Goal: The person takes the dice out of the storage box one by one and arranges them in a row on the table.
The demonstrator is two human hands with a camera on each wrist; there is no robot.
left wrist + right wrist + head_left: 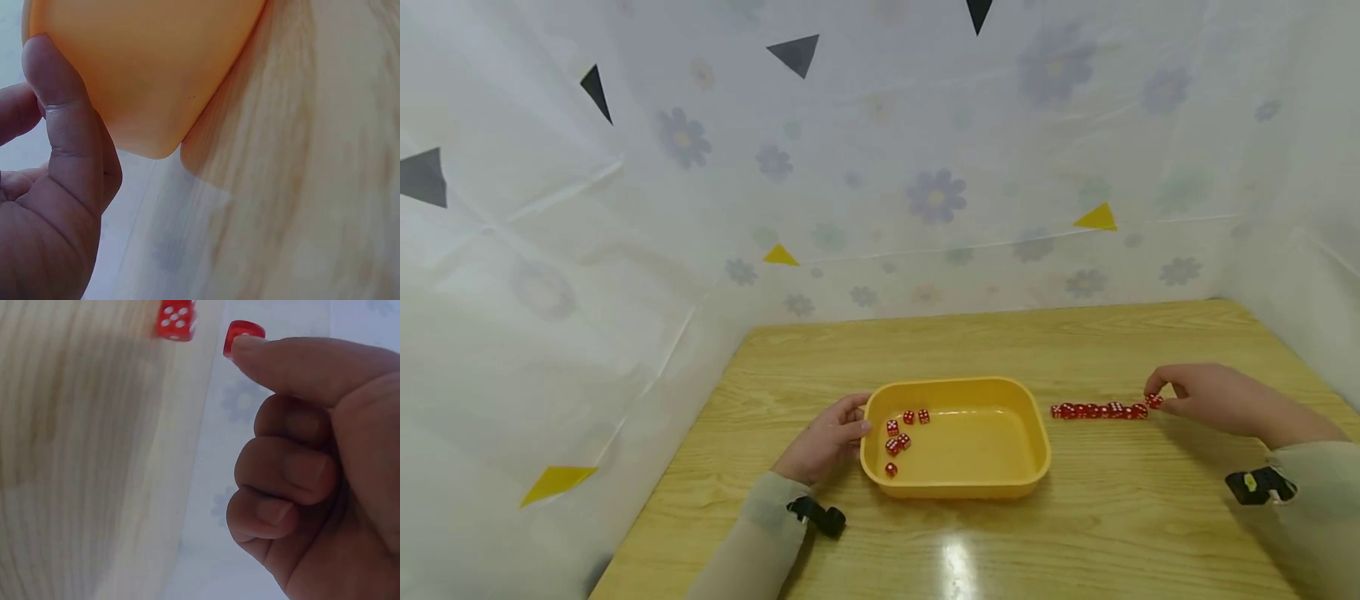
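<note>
My right hand (1213,400) pinches a small glossy red die (1153,401) at the end of a straight row of dice (1097,411) on the wood-grain worktop (1075,533). My left hand (826,439) rests relaxed against the smooth, rounded yellow plastic tray (958,487), thumb touching its wall.

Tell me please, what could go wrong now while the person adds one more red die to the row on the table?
1. The right hand pinches a die right at the end of the row of dice; a small nudge could knock the row crooked.
2. The pinch is at the fingertips only, so the die might slip and roll away.
3. The left hand only rests against the yellow tray; a push could scatter the loose dice inside.
</note>
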